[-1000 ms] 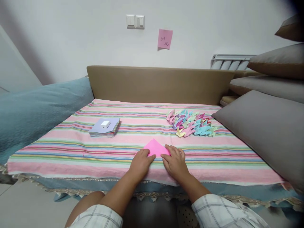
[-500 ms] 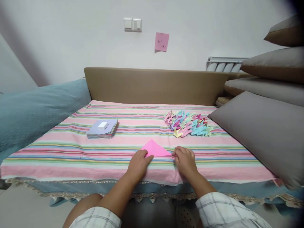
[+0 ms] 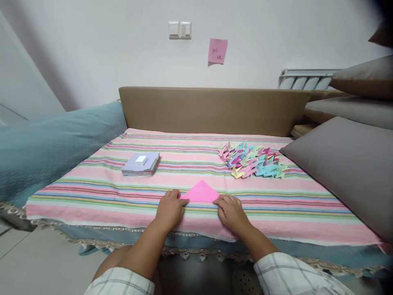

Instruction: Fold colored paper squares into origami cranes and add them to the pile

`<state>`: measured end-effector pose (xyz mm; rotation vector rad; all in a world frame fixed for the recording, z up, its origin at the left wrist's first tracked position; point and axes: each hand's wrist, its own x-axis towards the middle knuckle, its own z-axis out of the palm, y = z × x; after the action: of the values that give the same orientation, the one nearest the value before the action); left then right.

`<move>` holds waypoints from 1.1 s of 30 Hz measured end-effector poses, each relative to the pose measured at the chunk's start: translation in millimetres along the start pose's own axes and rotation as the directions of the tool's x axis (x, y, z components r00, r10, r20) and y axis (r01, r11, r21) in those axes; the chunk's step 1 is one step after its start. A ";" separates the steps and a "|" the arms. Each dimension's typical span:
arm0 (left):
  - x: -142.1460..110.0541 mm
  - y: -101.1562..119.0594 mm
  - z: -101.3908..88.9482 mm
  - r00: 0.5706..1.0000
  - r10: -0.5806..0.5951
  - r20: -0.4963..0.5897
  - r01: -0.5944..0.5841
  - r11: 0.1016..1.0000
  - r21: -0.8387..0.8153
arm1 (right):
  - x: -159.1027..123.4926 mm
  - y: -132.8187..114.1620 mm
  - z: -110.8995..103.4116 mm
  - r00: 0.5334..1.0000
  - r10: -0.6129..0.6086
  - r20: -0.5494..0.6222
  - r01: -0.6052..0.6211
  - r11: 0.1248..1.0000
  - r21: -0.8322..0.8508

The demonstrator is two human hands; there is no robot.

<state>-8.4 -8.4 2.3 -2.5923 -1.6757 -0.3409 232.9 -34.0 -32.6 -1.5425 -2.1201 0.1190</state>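
Observation:
A bright pink sheet of origami paper (image 3: 202, 192), folded into a triangle with its peak pointing away from me, lies on the striped cloth (image 3: 123, 209). Its left corner is pinched by my left hand (image 3: 171, 209), thumb along the folded edge. At the opposite corner my right hand (image 3: 231, 211) grips the paper, fingers closed on it. Both hands hide the corner tips. Farther back, to the right, lies a group of folded paper cranes (image 3: 251, 160) in several colours.
A stack of square paper (image 3: 139, 166) with a small white block (image 3: 141, 160) on top stands at the left. Grey cushions (image 3: 346, 164) pile up on the right. A brown backrest (image 3: 211, 110) closes off the rear, and a blue armrest (image 3: 61, 139) the left side.
My left hand has slid left to the paper's left corner, uncovering more of the triangle. My right hand now overlaps the right corner. The view has shifted slightly left.

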 end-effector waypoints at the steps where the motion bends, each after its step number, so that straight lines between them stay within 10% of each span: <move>1: -1.7 -5.2 -3.9 1.000 -0.024 0.015 0.024 1.000 0.007 | -0.1 0.5 0.2 1.000 0.000 0.001 0.000 1.000 0.005; 8: -4.5 -27.3 -15.4 0.984 -0.176 0.042 0.177 0.984 -0.026 | 0.0 3.4 4.7 1.000 0.009 -0.013 -0.008 0.999 0.036; 13: 3.5 -16.3 -2.9 0.978 -0.175 -0.113 0.147 0.965 -0.218 | 0.4 3.8 7.5 0.998 -0.004 -0.059 0.007 0.998 0.059; 25: 15.2 -1.2 7.7 0.966 -0.236 -0.108 0.173 0.895 -0.411 | 6.4 10.6 4.7 0.968 0.192 -0.161 -0.164 0.972 0.169; 33: 12.9 0.7 12.3 0.980 -0.109 -0.166 0.062 0.963 -0.264 | 2.8 12.8 11.5 0.989 -0.017 -0.144 0.047 0.978 0.204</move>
<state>-0.6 4.6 -6.9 -2.5659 -1.7898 -0.8230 238.1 -24.4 -46.2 -1.3542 -1.9537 0.2065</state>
